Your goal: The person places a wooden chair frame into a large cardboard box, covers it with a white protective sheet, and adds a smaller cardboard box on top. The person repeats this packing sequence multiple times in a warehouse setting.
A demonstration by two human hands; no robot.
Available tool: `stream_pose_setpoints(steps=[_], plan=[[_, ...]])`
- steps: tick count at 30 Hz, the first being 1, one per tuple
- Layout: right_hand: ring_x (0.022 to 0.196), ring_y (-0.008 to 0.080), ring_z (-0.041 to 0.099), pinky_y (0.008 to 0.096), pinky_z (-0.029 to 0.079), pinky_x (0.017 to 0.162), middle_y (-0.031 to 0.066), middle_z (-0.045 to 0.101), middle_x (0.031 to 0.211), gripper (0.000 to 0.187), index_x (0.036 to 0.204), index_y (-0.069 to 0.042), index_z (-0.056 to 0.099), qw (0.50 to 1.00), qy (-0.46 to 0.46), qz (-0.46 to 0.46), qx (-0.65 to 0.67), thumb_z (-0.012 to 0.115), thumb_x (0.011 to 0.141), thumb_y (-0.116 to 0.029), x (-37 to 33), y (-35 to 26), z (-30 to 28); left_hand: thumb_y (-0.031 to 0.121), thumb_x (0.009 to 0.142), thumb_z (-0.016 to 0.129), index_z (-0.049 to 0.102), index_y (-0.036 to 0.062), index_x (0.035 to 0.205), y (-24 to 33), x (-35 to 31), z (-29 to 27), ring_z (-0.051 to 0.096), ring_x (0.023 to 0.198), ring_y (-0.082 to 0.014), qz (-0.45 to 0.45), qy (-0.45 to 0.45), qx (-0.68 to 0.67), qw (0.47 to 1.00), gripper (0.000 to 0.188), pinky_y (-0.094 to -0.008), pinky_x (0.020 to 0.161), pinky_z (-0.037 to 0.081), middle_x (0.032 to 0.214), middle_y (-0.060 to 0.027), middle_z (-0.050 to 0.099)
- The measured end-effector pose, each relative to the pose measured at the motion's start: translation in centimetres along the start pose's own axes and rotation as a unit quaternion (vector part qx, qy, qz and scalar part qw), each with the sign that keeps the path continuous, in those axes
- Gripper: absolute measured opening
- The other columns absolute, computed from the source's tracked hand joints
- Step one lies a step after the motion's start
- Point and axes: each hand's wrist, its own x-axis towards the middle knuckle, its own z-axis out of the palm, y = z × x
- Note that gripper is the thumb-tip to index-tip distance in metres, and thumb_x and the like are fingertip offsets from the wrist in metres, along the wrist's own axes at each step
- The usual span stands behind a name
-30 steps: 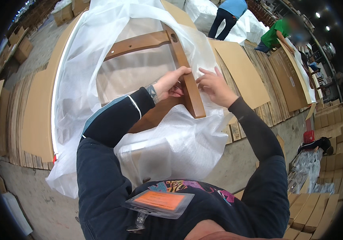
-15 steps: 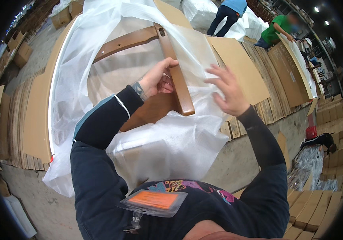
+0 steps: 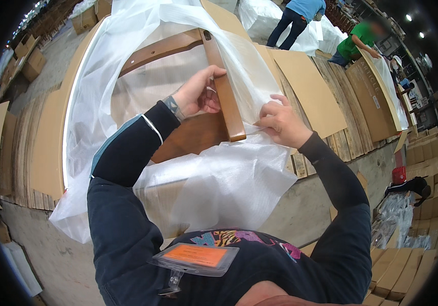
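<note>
A brown wooden furniture frame (image 3: 231, 109) lies in a loose wrap of white foam sheet (image 3: 229, 168). Its straight bar points toward me, and a curved rail (image 3: 165, 48) joins it at the far end. My left hand (image 3: 199, 96) is closed on the bar's left side, thumb on top and fingers curled beneath. Just right of the bar, my right hand (image 3: 284, 122) pinches the foam sheet between thumb and fingers. A flat brown wooden surface (image 3: 193, 135) shows below my left wrist, partly covered by the foam.
Cardboard flaps (image 3: 308, 89) lie to the right on a slatted wooden platform (image 3: 349, 97). A big carton (image 3: 372, 102) stands beyond. Two people, one in a blue shirt (image 3: 305, 7) and one in a green shirt (image 3: 363, 35), work at the back. Stacked cartons (image 3: 397, 270) fill the lower right.
My right hand has come down and inward from above the foam, and its spread fingers have closed on the sheet. My left hand still holds the bar.
</note>
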Motion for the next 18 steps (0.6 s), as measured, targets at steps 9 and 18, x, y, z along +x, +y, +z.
stream_pose_setpoints(steps=[9, 18], plan=[[0.088, 0.0185, 0.062, 0.0453, 0.04, 0.106, 0.0004, 0.059, 0.082, 0.017, 0.084, -0.014, 0.075, 0.996, 0.079, -0.002, -0.038, 0.073, 0.072, -0.003, -1.6, 0.6, -0.8, 0.058, 0.08, 0.064, 0.058, -0.0036, 0.101, 1.2, -1.4, 0.4, 0.067, 0.063, -0.0241, 0.041, -0.023, -0.019, 0.999, 0.066, -0.0355, 0.067, 0.056, 0.075, -0.0138, 0.067], [0.096, 0.0209, 0.063, 0.0493, 0.038, 0.109, 0.001, 0.062, 0.087, 0.012, 0.086, -0.015, 0.075, 0.981, 0.094, 0.101, -0.134, 0.071, 0.078, -0.008, -3.3, 3.8, -0.4, 0.055, 0.083, 0.064, 0.068, 0.0029, 0.101, 2.3, -2.2, 0.9, 0.066, 0.069, -0.0165, 0.061, 0.025, -0.058, 0.996, 0.055, -0.03, 0.065, 0.057, 0.087, -0.0057, 0.071]])
